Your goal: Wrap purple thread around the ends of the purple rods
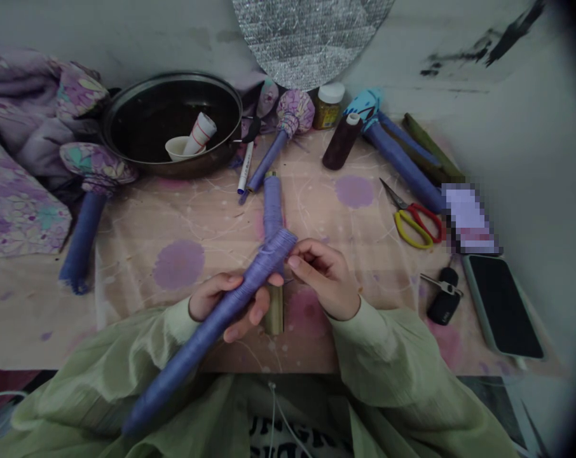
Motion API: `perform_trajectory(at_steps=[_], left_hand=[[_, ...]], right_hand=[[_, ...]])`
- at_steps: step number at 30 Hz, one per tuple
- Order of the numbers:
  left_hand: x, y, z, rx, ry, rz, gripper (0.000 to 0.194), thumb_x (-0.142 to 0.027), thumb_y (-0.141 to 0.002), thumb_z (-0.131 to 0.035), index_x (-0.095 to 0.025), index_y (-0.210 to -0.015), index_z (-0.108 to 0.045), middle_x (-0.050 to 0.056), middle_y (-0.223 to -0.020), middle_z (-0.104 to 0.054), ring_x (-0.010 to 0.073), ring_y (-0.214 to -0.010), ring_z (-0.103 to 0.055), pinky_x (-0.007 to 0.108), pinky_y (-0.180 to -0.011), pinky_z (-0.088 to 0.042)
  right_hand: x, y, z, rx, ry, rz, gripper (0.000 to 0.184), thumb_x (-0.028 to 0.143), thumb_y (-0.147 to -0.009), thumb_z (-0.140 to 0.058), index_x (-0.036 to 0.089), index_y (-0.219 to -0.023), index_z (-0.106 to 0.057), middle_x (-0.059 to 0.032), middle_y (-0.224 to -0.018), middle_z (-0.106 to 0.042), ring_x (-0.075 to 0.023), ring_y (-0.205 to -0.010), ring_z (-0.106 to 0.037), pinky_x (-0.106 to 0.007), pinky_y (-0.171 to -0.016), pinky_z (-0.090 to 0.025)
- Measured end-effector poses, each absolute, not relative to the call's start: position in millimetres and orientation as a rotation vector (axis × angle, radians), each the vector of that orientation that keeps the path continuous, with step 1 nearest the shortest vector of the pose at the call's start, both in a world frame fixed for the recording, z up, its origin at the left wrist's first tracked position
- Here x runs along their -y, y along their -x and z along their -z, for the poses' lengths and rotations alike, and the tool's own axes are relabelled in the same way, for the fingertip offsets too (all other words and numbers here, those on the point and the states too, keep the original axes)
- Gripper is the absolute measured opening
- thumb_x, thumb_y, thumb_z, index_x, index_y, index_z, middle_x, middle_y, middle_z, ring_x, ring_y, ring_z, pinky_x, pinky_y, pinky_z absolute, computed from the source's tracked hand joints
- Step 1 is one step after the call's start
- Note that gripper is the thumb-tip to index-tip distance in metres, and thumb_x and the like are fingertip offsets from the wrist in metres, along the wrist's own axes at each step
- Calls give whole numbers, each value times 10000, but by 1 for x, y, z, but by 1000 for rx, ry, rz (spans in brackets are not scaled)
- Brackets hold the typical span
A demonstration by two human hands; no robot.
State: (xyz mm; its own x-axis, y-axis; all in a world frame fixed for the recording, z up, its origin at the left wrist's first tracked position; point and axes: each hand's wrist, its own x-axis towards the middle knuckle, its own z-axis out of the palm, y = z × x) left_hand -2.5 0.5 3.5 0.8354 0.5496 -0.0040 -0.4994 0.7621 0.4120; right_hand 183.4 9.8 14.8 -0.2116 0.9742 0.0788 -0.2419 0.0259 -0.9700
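My left hand [224, 304] grips a long rod wound in violet thread [221, 312], which slants from my lap up to the table's middle. My right hand [323, 278] is just right of the rod's upper end, its fingertips pinched together on a fine violet thread [288, 254] that is barely visible. Under the rod lies a second violet-wound stick [272, 207], crossing beneath it, with its bare bamboo end [273, 310] showing below my left hand.
A black pan [171, 121] holds a white cup and paper roll. Around the patterned table cover [178, 222] lie floral-headed wound sticks, a dark thread spool [342, 141], red-and-yellow scissors [412, 219], a key fob [443, 296], a phone [501, 305], and a pixelated object [469, 219].
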Motion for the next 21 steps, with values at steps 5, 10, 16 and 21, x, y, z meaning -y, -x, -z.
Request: perform_trajectory(at_steps=[5, 10, 16, 21], left_hand=[[0, 1, -2, -68, -361, -527, 426, -316, -884, -374, -104, -1185, -587, 28, -667, -603, 71, -326, -471, 158, -307, -391], [-3, -4, -1, 112, -280, -383, 444, -270, -882, -332, -106, -1232, -550, -7, -582, -544, 51, -220, -337, 162, -268, -339], [-5, -8, 3, 198, -185, -347, 428, -276, -882, -317, -109, -1192, -560, -25, -552, -510, 47, -183, -293, 171, -257, -323], [-5, -7, 2, 177, -181, -373, 422, -278, -867, -339, -97, -1173, -567, -21, -540, -508, 48, -178, -299, 173, -257, -321]], right_hand=[[-9, -181, -13, 1192, 883, -1493, 204, 360, -798, -621, 178, -768, -534, 60, -572, -447, -55, -488, -369, -205, -465, -316], [-9, -180, -11, 1195, 806, -1635, 287, 401, -824, -589, 190, -1010, -533, 56, -618, -446, -67, -517, -384, -207, -481, -334], [-10, -182, -12, 1274, 764, -1685, 280, 419, -837, -575, 171, -967, -581, 42, -635, -449, -65, -535, -389, -195, -478, -347], [-11, -181, -9, 1238, 688, -1726, 270, 369, -856, -570, 170, -1038, -581, 60, -598, -418, -52, -497, -366, -179, -460, -335]])
